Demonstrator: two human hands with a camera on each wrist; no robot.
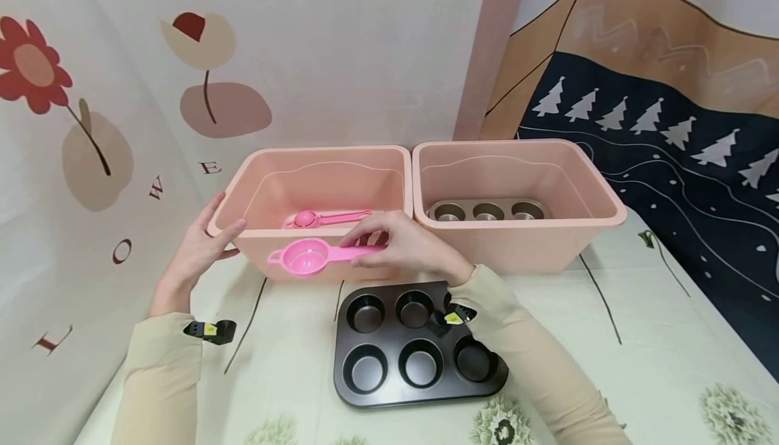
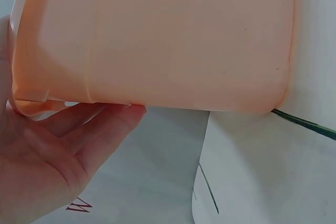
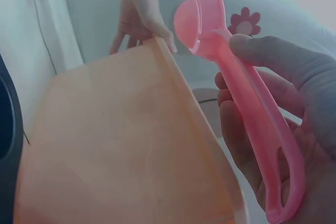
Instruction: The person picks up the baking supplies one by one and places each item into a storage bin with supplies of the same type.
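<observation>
My right hand (image 1: 395, 239) holds a pink egg separator (image 1: 306, 256) by its long handle. Its round bowl has a small looped tab at the tip and points left, in front of the left pink bin (image 1: 316, 154). In the right wrist view, thumb and fingers close about the handle, whose slotted end (image 3: 296, 182) lies by the palm. My left hand (image 1: 197, 245) grips that bin's near-left corner, thumb at the front rim and fingers along the outer side (image 2: 113, 127). Inside the bin lie pink measuring spoons (image 1: 307, 219), partly hidden by the front rim.
A second pink bin (image 1: 517, 245) stands close on the right, with a muffin tin (image 1: 500, 203) inside. In front lies a dark muffin tin (image 1: 392, 381), its right side partly covered by my right forearm. A printed cloth (image 1: 377, 46) hangs behind the bins.
</observation>
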